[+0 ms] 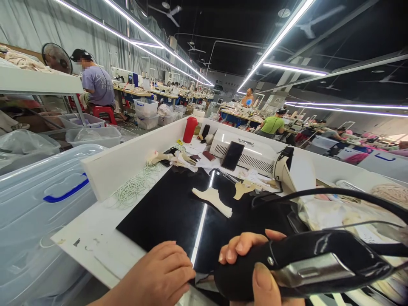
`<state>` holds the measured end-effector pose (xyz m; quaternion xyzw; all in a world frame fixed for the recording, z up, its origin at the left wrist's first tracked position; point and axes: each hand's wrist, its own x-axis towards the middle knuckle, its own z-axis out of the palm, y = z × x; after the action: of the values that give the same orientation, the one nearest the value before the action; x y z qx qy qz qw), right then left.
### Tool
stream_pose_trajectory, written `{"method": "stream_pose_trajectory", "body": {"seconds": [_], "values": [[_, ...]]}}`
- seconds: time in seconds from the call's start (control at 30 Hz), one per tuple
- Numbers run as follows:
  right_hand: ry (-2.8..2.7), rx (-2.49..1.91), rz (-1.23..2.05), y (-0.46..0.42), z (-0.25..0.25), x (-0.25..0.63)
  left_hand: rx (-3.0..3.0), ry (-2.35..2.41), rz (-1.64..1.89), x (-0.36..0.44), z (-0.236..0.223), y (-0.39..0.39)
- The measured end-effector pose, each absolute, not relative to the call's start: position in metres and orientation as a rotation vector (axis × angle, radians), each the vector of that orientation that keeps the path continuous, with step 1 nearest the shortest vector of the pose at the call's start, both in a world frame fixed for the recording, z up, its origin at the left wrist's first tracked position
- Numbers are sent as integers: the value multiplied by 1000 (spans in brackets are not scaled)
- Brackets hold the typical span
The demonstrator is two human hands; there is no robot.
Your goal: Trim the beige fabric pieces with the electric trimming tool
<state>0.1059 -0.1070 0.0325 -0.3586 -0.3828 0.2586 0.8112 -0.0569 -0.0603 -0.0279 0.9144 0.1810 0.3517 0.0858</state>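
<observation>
My right hand [265, 282] is wrapped around a black corded electric hand tool [306, 255], its thumb beside a silver lever. The tool points left and ends in a metal tip [205, 281]. Close by that tip is my left hand [161, 272], fingers bent down and pressed together; what they pinch, if anything, is hidden. Both hands are at the near edge of a glossy black board [159, 208]. Farther up the board lie a cream curved fabric piece [213, 199], seemingly a stack, and a second cream piece [244, 189].
White walls [134, 159] border the table. Toward the back are a phone [233, 155], a white slotted machine [255, 148] and a red bottle [190, 129]. Pale green cord [134, 187] lies left; a lidded plastic bin [41, 212] stands beside the table. The tool's black cable [334, 192] arches right.
</observation>
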Motion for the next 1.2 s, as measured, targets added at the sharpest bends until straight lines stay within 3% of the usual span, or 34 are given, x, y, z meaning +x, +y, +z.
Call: {"method": "stream_pose_trajectory", "body": {"seconds": [0.4,0.53,0.83,1.2], "values": [[-808,-967,366,-112,52,142,2761,415,1072,-47,-29,-45],[-850,-1187,211,-117,58,166,2743,138,785,-27,-10,-15],[-817,-896,319,-106,42,174,2500,-55,336,5,-5,15],[-729,-904,325,-93,38,143,2386,10,196,1,-10,20]]}}
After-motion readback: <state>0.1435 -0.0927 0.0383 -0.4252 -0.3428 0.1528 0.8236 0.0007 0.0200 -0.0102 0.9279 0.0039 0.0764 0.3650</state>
